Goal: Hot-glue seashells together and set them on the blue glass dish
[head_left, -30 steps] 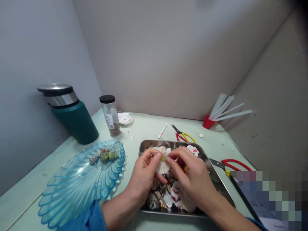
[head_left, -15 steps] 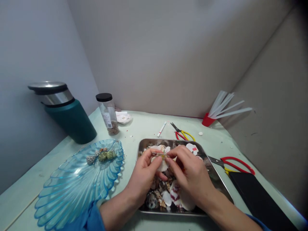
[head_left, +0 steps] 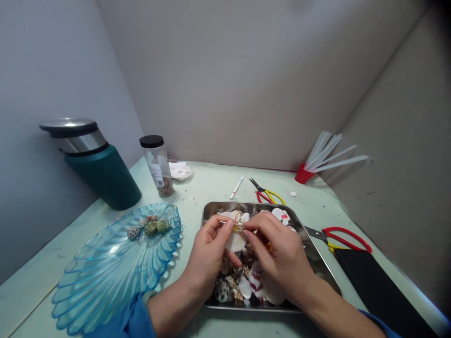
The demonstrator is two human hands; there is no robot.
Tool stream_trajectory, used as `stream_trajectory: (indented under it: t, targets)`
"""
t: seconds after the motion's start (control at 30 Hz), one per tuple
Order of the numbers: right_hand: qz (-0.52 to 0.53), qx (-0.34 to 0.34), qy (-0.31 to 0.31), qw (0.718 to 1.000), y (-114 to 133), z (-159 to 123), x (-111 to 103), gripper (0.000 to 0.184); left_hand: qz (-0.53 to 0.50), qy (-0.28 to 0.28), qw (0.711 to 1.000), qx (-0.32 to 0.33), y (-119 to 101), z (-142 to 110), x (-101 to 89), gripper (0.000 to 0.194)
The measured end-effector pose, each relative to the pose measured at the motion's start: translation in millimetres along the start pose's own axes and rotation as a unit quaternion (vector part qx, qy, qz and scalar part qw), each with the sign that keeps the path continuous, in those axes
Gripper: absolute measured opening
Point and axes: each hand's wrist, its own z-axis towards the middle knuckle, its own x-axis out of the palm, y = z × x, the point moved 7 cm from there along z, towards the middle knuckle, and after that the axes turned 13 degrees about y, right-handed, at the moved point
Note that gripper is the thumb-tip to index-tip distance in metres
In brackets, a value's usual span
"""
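Above a metal tray (head_left: 319,257) of seashells, my left hand (head_left: 207,246) and my right hand (head_left: 278,244) meet fingertip to fingertip. Between them runs a thin pale stick (head_left: 238,224), pinched at its left part by my left thumb and forefinger and at its right end by my right ones. Its exact kind is too small to make out. A touch of yellow shows just under it. Below the fingers lie a white fan-shaped shell (head_left: 236,241), a purple-and-white scallop shell (head_left: 256,281) and several small spiral shells. My right hand hides part of the pile.
To the left sits a blue shell-shaped dish (head_left: 116,277) with several small shells. A teal bottle (head_left: 105,176) and a lidded jar (head_left: 157,164) stand behind. Scissors (head_left: 266,191), a marker (head_left: 237,188), a red cup (head_left: 303,174) of white sticks, larger scissors (head_left: 347,239) and a black phone-like slab (head_left: 377,286) surround the tray.
My left thumb and fingers have shifted slightly along the thin stick, and more of its pale part shows between the hands. The view has moved very slightly.
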Motion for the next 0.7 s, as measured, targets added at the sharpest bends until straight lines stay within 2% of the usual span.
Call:
stream_trajectory:
  t: [0.27,0.7]
  targets:
    - [-0.022,0.013,-0.021,0.999,-2.1,-0.7,-2.8,0.009,-0.022,0.026,0.999,0.006,-0.8,0.5,4.5,0.026]
    - [-0.055,0.027,-0.015,0.998,-1.5,-1.6,-1.3,0.008,-0.003,0.027,1.000,0.012,-2.9,0.2,4.7,0.024]
